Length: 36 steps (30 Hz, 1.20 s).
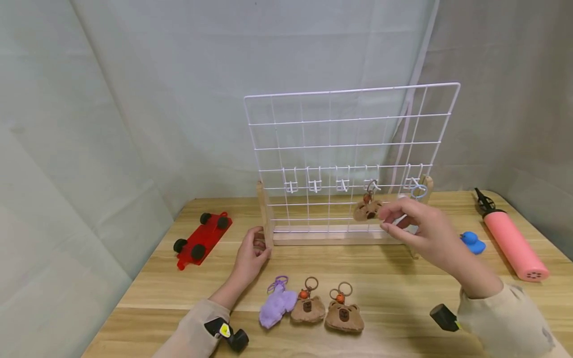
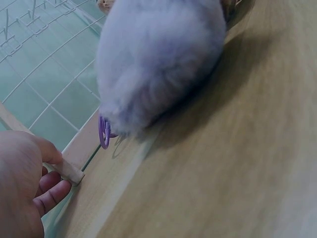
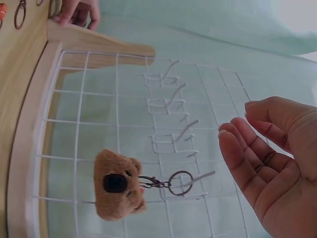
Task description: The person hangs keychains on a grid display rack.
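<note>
On the white grid rack [image 1: 330, 92], brown bear keychain [image 3: 118, 186] hangs hooked, right hand [image 3: 277, 166] released beside it, left hand [image 1: 249, 254] gripping wooden stand [image 1: 265, 209]; an accidental brush could dislodge its ring [image 3: 169, 184].

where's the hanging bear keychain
In the head view, the bear keychain hangs right of centre on the white grid, fourth hook from left, just left of the right hand.
</note>
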Motion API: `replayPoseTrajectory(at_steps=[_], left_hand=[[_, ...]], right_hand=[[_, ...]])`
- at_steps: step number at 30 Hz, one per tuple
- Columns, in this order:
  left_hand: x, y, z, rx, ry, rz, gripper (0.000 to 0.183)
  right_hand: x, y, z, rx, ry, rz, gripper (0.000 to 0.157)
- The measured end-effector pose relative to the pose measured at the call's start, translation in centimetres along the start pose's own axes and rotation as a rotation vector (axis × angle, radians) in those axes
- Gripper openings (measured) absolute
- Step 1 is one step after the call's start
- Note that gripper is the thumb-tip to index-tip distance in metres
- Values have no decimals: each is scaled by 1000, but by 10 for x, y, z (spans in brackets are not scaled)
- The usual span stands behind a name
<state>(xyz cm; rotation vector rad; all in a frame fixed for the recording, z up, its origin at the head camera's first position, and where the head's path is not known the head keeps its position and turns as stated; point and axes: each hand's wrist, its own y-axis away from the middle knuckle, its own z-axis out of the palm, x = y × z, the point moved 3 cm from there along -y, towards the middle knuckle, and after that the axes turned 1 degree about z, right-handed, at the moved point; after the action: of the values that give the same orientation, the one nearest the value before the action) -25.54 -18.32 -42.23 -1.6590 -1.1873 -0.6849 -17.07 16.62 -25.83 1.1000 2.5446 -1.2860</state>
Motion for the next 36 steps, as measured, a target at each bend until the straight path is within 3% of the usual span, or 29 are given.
replayPoseTrajectory(at_steps=[1,6,8,36], left_hand=[[6,1,-1,-3,-2,-4,52],[7,1,-1,-8,-10,-17,53],[-2,0,0,-5,-10,-12,54],[-2,0,1,7,-19,10,53]], right_hand=[[0,1,1,-3,2,3,31],[2,6,9,-22,-20,11,31],[3,8,12,-30,-40,12,31],[23,37,69,-219,-141,157,16]])
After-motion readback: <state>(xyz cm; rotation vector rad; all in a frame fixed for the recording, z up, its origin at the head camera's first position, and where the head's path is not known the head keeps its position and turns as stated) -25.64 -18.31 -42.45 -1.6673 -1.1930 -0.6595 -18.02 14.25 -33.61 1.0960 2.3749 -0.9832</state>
